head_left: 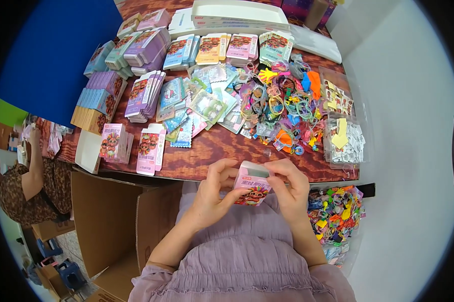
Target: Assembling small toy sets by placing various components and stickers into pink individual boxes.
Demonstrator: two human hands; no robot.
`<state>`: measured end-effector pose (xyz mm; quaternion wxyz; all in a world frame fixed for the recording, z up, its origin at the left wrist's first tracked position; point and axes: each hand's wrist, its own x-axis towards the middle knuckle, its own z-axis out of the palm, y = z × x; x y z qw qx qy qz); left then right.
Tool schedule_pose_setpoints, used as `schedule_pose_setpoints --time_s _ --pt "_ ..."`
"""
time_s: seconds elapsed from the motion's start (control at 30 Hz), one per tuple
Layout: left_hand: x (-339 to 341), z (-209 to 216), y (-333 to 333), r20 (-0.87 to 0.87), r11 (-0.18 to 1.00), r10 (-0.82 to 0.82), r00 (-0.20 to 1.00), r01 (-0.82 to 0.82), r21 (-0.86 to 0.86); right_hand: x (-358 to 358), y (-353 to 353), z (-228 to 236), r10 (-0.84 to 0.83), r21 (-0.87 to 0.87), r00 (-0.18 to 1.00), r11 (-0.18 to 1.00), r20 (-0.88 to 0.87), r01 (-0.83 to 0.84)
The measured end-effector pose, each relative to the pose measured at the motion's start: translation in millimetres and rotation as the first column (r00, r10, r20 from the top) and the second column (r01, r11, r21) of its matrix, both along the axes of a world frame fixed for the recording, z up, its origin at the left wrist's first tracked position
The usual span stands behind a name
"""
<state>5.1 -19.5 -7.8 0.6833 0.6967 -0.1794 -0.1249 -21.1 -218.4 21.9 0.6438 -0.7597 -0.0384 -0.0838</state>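
A small pink carton [253, 190] with a colourful cartoon print is held up in front of my lap, just off the table's near edge. Its upper end looks open, showing a pale inside. My left hand [216, 194] grips its left side, thumb across the printed front. Closed at the right edge and upper rim is my right hand [289, 187], its fingers pinching the carton there. Left of my hands, flat pink cartons [149, 149] lie at the table edge, beside a stack of pink cartons [115, 143].
Flat cartons in several colours [213, 49] line the table's back. Picture packets [207, 105] and a heap of small toys [282, 100] cover its middle. Clear trays [345, 141] stand right. A large cardboard box [106, 216] is below left; a bag of toys [337, 211] is below right. Another person [35, 186] works far left.
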Motion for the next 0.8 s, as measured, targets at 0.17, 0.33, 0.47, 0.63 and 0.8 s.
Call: schedule_pose_setpoints --time_s 0.17,0.33,0.47,0.63,0.8 --pt "1.0 6.0 0.0 0.013 0.996 -0.019 1.0 0.018 0.086 6.3 -1.1 -10.1 0.079 0.03 0.997 0.996 0.016 -0.079" --pt "0.1 2.5 4.5 -0.012 0.989 -0.055 0.998 0.056 0.139 5.7 3.8 -5.3 0.072 0.208 0.968 0.978 -0.239 -0.022" --pt "-2.5 2.4 3.6 -0.072 0.989 -0.089 0.993 0.097 0.108 5.2 1.2 -0.6 0.035 0.196 0.941 0.98 -0.337 0.034" --pt "-3.1 5.8 4.6 -0.061 0.985 -0.119 0.991 0.126 0.122 8.9 -3.1 6.9 0.068 0.214 0.927 0.977 -0.369 0.013" --pt "-5.8 3.3 4.9 -0.102 0.993 -0.077 0.992 0.086 0.086 8.9 -3.3 6.3 0.075 -0.124 0.984 0.988 -0.16 -0.096"
